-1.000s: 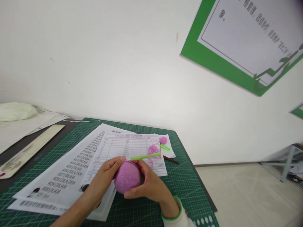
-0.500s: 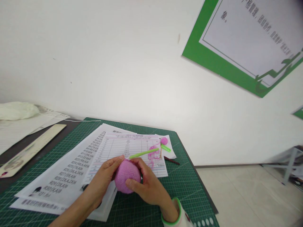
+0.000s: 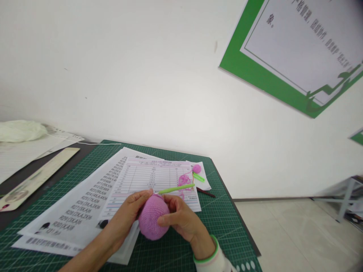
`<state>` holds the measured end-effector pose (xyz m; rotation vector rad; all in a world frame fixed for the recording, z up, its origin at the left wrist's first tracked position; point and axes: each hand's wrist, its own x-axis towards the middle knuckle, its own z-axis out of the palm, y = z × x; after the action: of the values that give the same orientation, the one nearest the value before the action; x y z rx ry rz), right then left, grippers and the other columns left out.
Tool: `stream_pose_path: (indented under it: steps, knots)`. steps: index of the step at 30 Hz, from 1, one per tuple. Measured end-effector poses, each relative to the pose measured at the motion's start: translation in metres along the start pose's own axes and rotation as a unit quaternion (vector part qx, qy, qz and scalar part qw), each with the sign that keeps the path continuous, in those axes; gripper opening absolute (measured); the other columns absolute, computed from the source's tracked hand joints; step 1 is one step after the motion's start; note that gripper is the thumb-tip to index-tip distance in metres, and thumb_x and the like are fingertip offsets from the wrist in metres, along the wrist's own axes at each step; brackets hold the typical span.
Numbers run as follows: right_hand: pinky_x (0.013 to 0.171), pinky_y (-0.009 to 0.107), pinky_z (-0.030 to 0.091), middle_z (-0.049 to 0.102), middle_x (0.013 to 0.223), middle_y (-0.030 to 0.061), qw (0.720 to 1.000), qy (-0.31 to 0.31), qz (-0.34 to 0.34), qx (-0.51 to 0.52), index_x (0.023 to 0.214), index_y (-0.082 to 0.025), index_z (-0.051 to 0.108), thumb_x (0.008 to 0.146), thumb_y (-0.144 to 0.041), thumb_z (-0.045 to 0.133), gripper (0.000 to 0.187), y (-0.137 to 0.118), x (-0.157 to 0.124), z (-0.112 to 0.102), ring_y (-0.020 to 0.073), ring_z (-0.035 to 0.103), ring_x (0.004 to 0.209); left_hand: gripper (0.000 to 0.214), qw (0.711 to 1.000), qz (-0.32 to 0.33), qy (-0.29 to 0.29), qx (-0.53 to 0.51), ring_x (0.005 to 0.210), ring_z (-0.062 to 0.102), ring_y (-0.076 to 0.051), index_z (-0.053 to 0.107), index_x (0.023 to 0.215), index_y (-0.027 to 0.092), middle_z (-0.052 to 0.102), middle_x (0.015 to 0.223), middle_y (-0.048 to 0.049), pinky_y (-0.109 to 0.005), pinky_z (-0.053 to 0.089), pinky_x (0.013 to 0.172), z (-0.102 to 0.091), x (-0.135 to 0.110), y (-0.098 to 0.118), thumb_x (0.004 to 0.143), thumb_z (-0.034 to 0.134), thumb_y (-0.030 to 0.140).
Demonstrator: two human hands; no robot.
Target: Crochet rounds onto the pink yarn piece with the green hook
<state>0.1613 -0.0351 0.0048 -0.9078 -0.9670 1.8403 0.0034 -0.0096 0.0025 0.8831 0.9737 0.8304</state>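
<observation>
A round pink crochet piece [image 3: 154,218] is held between my two hands above the cutting mat. My left hand [image 3: 133,207] grips its left side, thumb and fingertips pinching near the top edge. On the other side, my right hand [image 3: 184,219] is closed on the piece, its thumb pressed on the front. A light green crochet hook [image 3: 177,188] has its tip at the piece's top edge, between the hands. Its handle points right, above my right fingers; whether those fingers grip it I cannot tell. Loose pink yarn [image 3: 185,180] lies tangled behind the hook.
Printed sheets [image 3: 82,204] and a lined form [image 3: 153,173] lie on the green cutting mat [image 3: 224,223]. A small pink yarn ball [image 3: 196,169], a bright green clip-like item [image 3: 199,177] and a dark stick [image 3: 206,193] are at right. A ruler [image 3: 39,179] lies left; a wall stands behind.
The crochet piece and both hands have shifted slightly right and down. The hook has moved the same way and lies a little flatter.
</observation>
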Motion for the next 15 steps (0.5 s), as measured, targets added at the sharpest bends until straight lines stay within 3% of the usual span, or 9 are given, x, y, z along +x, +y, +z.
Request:
stream_pose_path:
  steps: [10,15]
  knots:
    - [0.067,0.022,0.042,0.063,0.071,-0.0028,0.998,-0.037,0.003,0.053,0.085,-0.012,0.069,0.056,-0.039,0.089,0.045,0.005,0.003,-0.007,0.0077,0.052,0.064,0.032,1.0,-0.004,-0.005,0.002,0.096,0.068,-0.026,0.062,0.119,0.018,0.067,0.119,-0.009,-0.046,0.058,0.08,-0.001,0.002,-0.002,0.093,0.062,0.035]
    - [0.073,0.03,0.054,0.066,0.092,0.0017,0.998,-0.051,-0.015,0.025,0.099,-0.013,0.064,0.089,-0.036,0.066,0.025,0.012,0.004,-0.015,0.0117,0.062,0.077,0.032,1.0,-0.005,-0.015,-0.003,0.096,0.068,-0.026,0.062,0.12,0.018,0.067,0.119,-0.009,-0.046,0.058,0.08,-0.002,0.003,-0.004,0.093,0.062,0.035]
